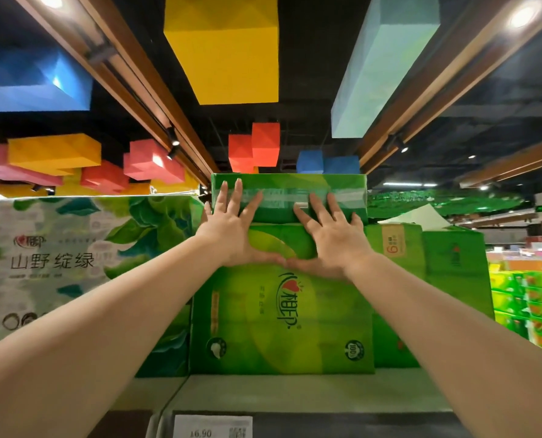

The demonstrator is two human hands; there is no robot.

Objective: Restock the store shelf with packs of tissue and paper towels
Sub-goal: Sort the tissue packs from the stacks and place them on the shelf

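Observation:
A flat green tissue pack (290,184) lies on top of a larger upright green tissue pack (282,324) on the top shelf. My left hand (231,229) presses flat against the upper pack's front with fingers spread and straight. My right hand (333,235) presses beside it the same way, thumbs almost meeting over the lower pack. Neither hand curls round anything.
A big white and green tissue pack (58,263) stands to the left. More green packs (453,257) stand to the right. The shelf edge (295,396) carries a price tag (213,426) reading 16.90. Coloured ceiling blocks hang overhead.

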